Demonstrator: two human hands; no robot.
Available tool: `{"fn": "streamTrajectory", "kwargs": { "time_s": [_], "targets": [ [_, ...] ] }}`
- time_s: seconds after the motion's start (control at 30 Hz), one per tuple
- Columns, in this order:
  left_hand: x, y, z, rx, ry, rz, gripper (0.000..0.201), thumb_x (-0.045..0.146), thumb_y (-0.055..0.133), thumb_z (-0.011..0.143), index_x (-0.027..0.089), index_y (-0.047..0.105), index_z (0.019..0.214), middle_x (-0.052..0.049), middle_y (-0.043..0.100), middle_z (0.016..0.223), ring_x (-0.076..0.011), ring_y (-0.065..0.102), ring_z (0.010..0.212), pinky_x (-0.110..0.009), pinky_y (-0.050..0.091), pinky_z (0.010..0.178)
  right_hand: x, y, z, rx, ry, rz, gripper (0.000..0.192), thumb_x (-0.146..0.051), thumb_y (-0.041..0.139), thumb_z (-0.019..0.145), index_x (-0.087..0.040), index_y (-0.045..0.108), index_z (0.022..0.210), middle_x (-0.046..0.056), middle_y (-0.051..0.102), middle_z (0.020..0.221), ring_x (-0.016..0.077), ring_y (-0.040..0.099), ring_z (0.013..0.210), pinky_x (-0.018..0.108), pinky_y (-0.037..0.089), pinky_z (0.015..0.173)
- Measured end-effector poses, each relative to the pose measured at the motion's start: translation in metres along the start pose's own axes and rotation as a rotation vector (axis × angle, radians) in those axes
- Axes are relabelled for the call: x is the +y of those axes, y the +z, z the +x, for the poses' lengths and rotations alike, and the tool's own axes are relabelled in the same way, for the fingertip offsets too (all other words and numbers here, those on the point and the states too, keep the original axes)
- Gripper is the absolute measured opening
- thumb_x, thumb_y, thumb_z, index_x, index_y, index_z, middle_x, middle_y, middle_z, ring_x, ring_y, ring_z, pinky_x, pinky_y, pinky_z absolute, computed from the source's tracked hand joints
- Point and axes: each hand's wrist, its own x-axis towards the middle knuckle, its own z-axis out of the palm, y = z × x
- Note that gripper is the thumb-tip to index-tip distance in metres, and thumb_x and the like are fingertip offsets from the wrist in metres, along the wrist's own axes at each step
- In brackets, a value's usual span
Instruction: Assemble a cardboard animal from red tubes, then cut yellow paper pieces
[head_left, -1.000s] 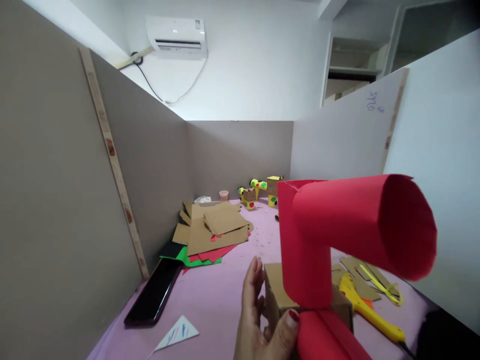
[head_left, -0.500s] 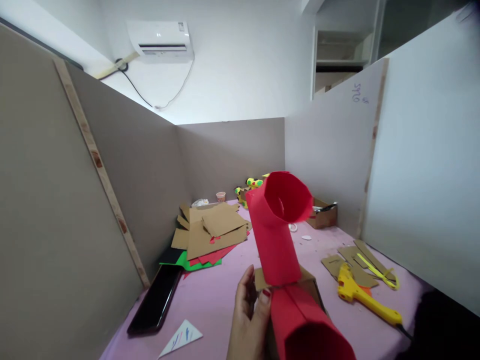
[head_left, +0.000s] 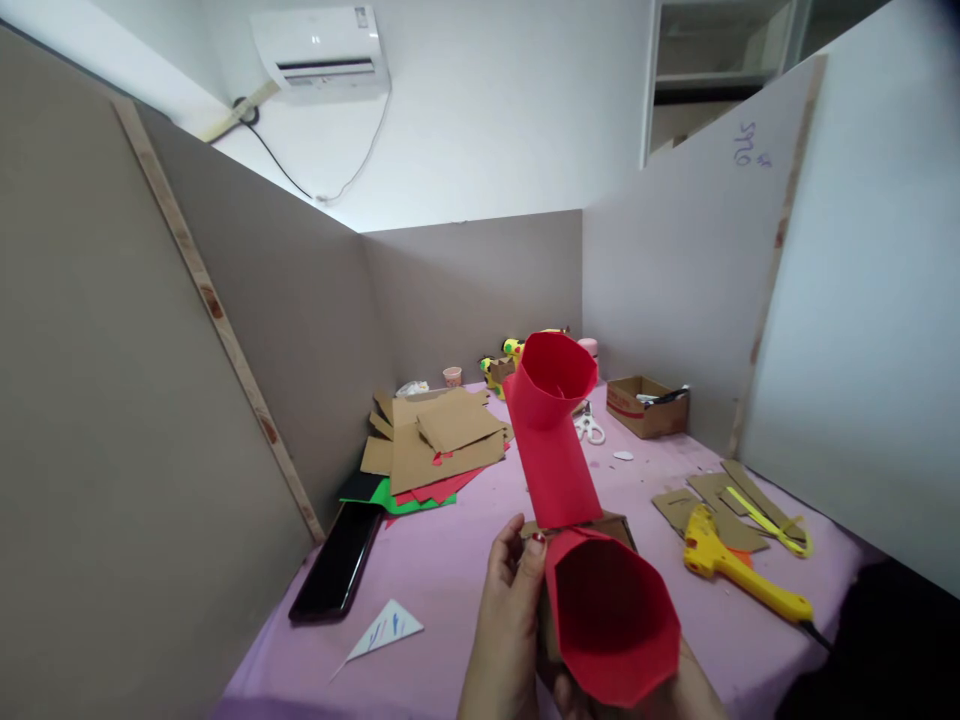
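Note:
A model of red paper tubes on a cardboard body is held up before me. Its upper tube [head_left: 551,450] leans slightly left and carries a wide-mouthed red ring on top. The lower red tube [head_left: 619,610] opens toward me. Behind it the cardboard body [head_left: 619,528] shows only in part. My left hand [head_left: 511,605] grips the body's left side, thumb beside the lower tube. My right hand [head_left: 694,685] is under and behind the lower tube at the bottom right, most of its fingers hidden; it seems to support the model from below.
A yellow glue gun [head_left: 739,572] and cardboard scraps [head_left: 720,515] lie to the right. Cardboard sheets [head_left: 427,440] and a black phone [head_left: 336,565] are to the left, near a white paper triangle [head_left: 386,628]. Scissors [head_left: 591,428] and a small box [head_left: 646,408] stand farther back.
The model has tilted so the lower tube's mouth faces me more. My right hand has come into view beneath it. The camera view has shifted a little.

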Motion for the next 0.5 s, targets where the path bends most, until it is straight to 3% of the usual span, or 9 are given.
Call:
{"fn": "streamTrajectory", "kwargs": {
  "time_s": [0.2,0.33,0.5],
  "targets": [
    [0.005,0.007,-0.006,0.021,-0.005,-0.047,0.058,0.037,0.074,0.068,0.016,0.046,0.114,-0.003,0.067,0.083,-0.0121,0.059,0.061,-0.024,0.042,0.06,0.002,0.012,-0.005,0.019,0.017,0.041,0.05,-0.061,0.061,0.073,-0.02,0.069,0.099,0.004,0.075,0.094,0.0162,0.067,0.084,0.026,0.053,0.074],
    [0.006,0.006,-0.007,0.021,0.001,0.001,0.057,0.038,0.073,0.069,0.016,0.049,0.115,-0.006,0.069,0.089,-0.0149,0.062,0.067,-0.025,0.044,0.064,0.001,0.004,-0.001,0.026,0.008,0.035,0.053,-0.062,0.058,0.075,-0.018,0.067,0.105,0.007,0.074,0.097,0.0191,0.067,0.089,0.028,0.054,0.07],
    [0.012,-0.002,-0.006,-0.04,0.013,0.054,0.058,0.038,0.074,0.068,0.016,0.052,0.118,-0.009,0.071,0.097,-0.0212,0.066,0.082,-0.03,0.047,0.076,-0.007,-0.008,0.007,0.009,-0.088,-0.169,0.056,-0.063,0.059,0.073,-0.016,0.068,0.102,0.01,0.072,0.101,0.0243,0.065,0.097,0.038,0.055,0.077]
  ]
}}
